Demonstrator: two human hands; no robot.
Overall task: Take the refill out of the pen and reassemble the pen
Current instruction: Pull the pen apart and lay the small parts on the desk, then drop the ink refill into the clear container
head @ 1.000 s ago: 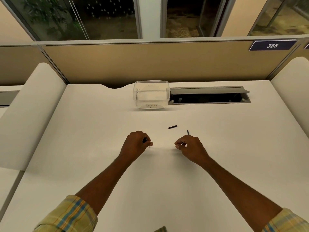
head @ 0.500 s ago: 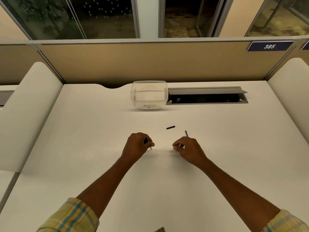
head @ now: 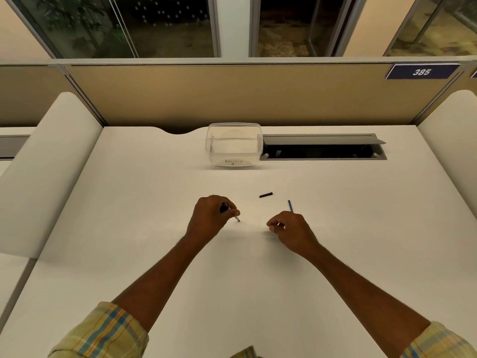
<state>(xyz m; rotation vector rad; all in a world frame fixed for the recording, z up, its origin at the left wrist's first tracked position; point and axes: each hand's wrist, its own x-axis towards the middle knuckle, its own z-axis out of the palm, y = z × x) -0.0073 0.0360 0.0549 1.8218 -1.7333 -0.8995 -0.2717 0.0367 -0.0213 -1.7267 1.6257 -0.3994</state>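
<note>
My left hand (head: 211,215) is closed around the pen body (head: 225,207). The body's dark barrel shows above my fingers and its thin metal tip (head: 237,218) pokes out toward the right. My right hand (head: 291,231) pinches the thin blue refill (head: 290,205), whose far end sticks up past my knuckles. The two hands hover just above the white desk (head: 154,228), a short gap apart. A small black pen piece (head: 265,195) lies loose on the desk beyond the gap.
A clear plastic tub (head: 233,144) marked "Recycle" stands at the back of the desk, next to an open cable tray (head: 322,151). Padded white dividers (head: 51,164) flank the desk on both sides, with a tan partition behind.
Both hands stay in nearly the same place. The pen's tip now shows a little further out of my left hand, toward the right hand.
</note>
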